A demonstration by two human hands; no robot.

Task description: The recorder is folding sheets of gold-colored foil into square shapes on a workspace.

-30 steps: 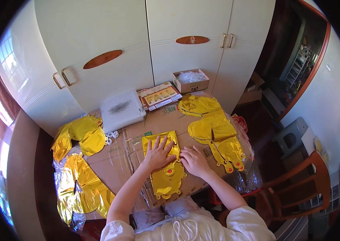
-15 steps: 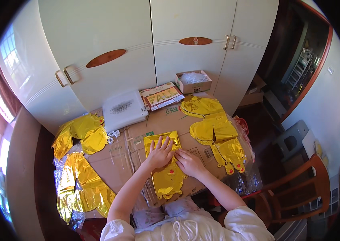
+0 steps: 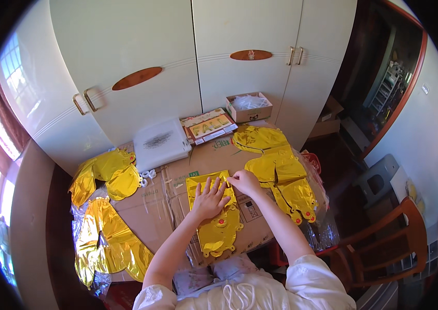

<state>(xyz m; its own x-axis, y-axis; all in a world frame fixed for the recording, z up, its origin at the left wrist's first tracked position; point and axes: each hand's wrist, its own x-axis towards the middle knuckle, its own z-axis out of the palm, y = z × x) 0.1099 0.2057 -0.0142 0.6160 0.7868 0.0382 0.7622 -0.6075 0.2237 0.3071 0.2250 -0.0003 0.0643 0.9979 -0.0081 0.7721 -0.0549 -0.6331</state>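
Note:
A gold foil balloon [image 3: 218, 237], folded into a long flat strip with a small red dot, lies in front of me on the cardboard-covered table. My left hand [image 3: 209, 200] presses on its upper part, palm down with the fingers spread. At the strip's upper right edge, my right hand [image 3: 245, 183] has its fingers pinched together on the foil. More flat gold foil balloons lie around it: a long one [image 3: 281, 168] to the right, one [image 3: 106, 173] at the far left and a wide shiny one [image 3: 108, 240] at the near left.
At the table's back stand a stack of white plastic sleeves [image 3: 161, 139], a printed flat packet [image 3: 208, 126] and a small box of clear plastic pieces [image 3: 249, 106]. White rings [image 3: 147, 174] sit near the left foil. A wooden chair [image 3: 384, 248] stands to the right; pale wardrobe doors [image 3: 245, 31] rise behind.
My right hand has moved up along the folded foil, from beside my left hand to the upper right edge. My left hand stays on the foil, with its fingers spread wider.

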